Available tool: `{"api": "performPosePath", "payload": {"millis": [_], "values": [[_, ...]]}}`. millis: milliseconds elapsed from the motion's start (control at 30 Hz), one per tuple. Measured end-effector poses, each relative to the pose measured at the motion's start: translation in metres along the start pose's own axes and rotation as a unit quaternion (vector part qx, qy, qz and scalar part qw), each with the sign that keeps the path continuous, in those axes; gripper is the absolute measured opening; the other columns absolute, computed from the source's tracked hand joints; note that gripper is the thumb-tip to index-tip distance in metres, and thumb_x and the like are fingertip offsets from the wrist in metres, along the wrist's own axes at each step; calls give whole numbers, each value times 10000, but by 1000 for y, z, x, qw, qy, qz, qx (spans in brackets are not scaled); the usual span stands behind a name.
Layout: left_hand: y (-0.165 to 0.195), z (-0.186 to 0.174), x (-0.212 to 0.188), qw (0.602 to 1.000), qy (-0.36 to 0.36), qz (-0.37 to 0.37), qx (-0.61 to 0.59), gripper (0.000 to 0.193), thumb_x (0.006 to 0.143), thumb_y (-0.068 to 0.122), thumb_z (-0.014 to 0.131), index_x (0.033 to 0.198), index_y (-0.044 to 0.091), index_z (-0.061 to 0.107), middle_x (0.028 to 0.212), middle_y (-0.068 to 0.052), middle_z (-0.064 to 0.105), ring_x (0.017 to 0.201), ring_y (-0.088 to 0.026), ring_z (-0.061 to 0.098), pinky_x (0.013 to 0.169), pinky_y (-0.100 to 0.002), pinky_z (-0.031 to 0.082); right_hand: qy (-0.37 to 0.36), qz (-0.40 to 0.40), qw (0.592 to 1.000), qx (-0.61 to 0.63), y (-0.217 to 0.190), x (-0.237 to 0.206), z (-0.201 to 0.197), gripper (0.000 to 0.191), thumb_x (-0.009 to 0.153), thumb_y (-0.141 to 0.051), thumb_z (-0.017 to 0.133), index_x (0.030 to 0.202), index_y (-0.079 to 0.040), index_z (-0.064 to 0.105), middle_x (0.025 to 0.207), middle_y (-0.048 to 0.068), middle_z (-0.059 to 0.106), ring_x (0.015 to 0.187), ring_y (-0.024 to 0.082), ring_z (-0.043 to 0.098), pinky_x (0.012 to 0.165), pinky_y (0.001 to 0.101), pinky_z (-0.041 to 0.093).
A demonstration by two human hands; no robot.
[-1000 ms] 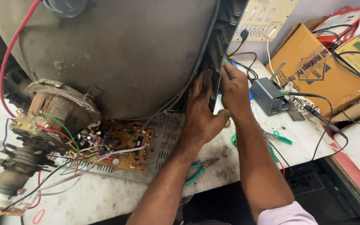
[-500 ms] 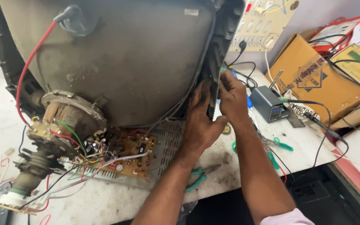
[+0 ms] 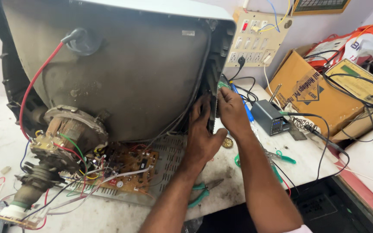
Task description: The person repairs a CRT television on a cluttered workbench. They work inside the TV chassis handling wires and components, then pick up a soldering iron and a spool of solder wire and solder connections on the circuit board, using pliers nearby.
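Both hands stuck into the open TV's side edge

My left hand (image 3: 201, 136) and right hand (image 3: 231, 111) grip the television frame (image 3: 216, 64); a slip could snag wires beside the picture tube (image 3: 121, 77).

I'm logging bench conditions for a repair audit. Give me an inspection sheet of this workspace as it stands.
Surface: white worktable, scuffed and stained.
Job's things: opened picture-tube set, back cover off; brown circuit board exposed below the tube neck.
Clutter: green-handled pliers, green-handled cutters, cardboard box, grey soldering station.
Grippers: left hand and right hand both at the set's side frame edge; grip unclear.
Cables: red lead to the tube cap; black cables over the box.
Surroundings: wall switch-and-socket panel.
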State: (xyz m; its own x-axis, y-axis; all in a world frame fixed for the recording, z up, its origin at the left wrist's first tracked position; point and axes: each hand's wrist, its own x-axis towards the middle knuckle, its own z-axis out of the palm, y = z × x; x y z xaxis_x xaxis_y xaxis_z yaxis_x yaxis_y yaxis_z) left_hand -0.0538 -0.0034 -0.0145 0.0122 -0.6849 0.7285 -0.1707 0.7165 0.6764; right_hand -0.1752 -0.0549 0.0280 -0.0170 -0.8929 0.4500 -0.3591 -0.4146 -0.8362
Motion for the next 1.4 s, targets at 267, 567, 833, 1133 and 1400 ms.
{"api": "performPosePath", "payload": {"millis": [267,567,833,1133,1400], "values": [[6,-2,-6,996,71,-6,-54,670,824,80,622,1469,-57,500,1501,-280,521,1412,-422,523,1198,-466,421,32,-98,994,-19,-7,-11,2,117,1035,-49,575,1127,7,620,864,1,661,755,48,579,676,234,492],[-2,0,3,999,26,-14,-27,798,737,92,651,1490,-71,445,1523,-291,453,1416,-452,455,1202,-477,357,75,-113,985,-102,-14,-10,10,146,965,-8,594,1086,-4,676,820,69,687,738,80,570,679,274,493],[-4,-11,7,999,30,2,-20,804,742,88,658,1486,-99,419,1509,-312,473,1422,-458,464,1197,-450,374,52,-76,990,-107,-14,-5,8,110,989,-54,592,1029,-16,686,745,73,655,653,101,554,607,281,465],[40,-44,4,982,25,-24,186,329,871,204,626,1180,100,670,978,-161,745,821,-370,731,720,-472,587,73,-186,968,-150,5,-10,2,230,862,89,600,1075,19,652,894,79,672,730,93,671,608,248,510],[21,-22,60,916,-137,-172,336,233,1012,216,531,1000,120,743,939,-195,749,891,-399,738,763,-511,593,86,-236,966,-58,10,-9,7,230,907,152,588,1082,17,650,901,72,645,760,79,614,662,240,487]]}}
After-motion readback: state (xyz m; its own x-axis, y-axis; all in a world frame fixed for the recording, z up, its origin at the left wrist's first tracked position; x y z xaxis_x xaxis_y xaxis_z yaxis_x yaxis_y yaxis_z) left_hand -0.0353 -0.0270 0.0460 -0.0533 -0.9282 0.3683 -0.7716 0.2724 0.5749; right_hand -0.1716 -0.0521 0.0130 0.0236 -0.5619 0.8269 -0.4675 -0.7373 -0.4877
